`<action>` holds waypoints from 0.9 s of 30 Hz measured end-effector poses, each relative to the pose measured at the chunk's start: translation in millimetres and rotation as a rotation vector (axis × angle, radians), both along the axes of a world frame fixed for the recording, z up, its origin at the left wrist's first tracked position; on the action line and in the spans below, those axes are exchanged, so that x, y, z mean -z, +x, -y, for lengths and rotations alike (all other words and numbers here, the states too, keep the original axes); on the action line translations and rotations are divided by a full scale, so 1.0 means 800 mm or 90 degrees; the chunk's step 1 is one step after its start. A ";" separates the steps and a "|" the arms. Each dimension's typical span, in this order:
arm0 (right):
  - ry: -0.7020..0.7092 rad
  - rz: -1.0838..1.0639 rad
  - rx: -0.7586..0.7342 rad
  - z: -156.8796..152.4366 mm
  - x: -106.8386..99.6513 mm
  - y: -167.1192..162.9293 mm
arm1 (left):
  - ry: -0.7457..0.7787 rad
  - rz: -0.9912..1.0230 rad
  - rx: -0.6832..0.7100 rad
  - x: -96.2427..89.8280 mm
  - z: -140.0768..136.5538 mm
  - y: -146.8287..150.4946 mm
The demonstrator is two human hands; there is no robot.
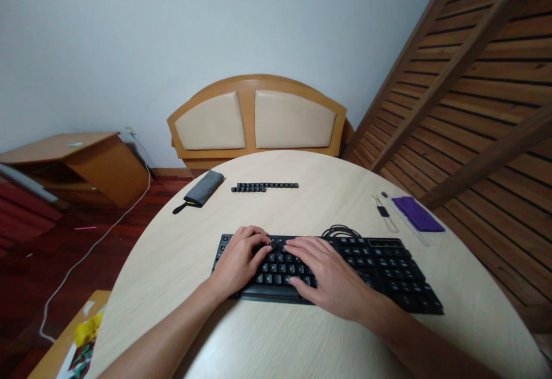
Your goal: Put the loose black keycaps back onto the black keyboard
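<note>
A black keyboard (276, 293) lies on the table in front of me, partly covered by both hands. Near the top rows, my left hand (241, 255) has its thumb and index finger closed at a small black keycap (274, 245). My right hand (325, 270) rests over the middle of the keyboard with fingers stretched out and thumb apart, its fingertips close to that same keycap. Farther back, several loose black keycaps (265, 187) are lined up in rows on the tabletop.
The round wooden table (172, 270) carries a grey pouch (204, 188) at left. To the right lie a wire keycap puller (383, 212), a thin brush (405, 221) and a purple cloth (418, 214). A coiled cable (340, 230) sits behind the keyboard.
</note>
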State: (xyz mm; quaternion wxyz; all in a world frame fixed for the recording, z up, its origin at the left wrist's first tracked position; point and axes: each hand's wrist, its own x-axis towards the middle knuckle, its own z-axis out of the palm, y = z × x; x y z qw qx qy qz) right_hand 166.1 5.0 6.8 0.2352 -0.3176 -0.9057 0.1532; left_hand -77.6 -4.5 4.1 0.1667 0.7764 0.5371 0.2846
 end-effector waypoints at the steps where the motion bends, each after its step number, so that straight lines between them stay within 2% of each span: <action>1: -0.002 0.003 0.001 0.000 0.000 0.000 | -0.004 -0.002 0.003 0.000 0.000 0.000; 8: -0.007 0.019 0.002 0.001 -0.004 -0.001 | 0.020 -0.057 0.027 -0.005 0.002 0.002; 18: -0.010 0.082 0.001 0.004 -0.010 -0.005 | 0.074 -0.207 0.053 -0.013 0.009 0.015; 27: -0.014 0.097 -0.002 0.005 -0.011 -0.005 | 0.064 -0.073 0.061 -0.006 0.005 0.007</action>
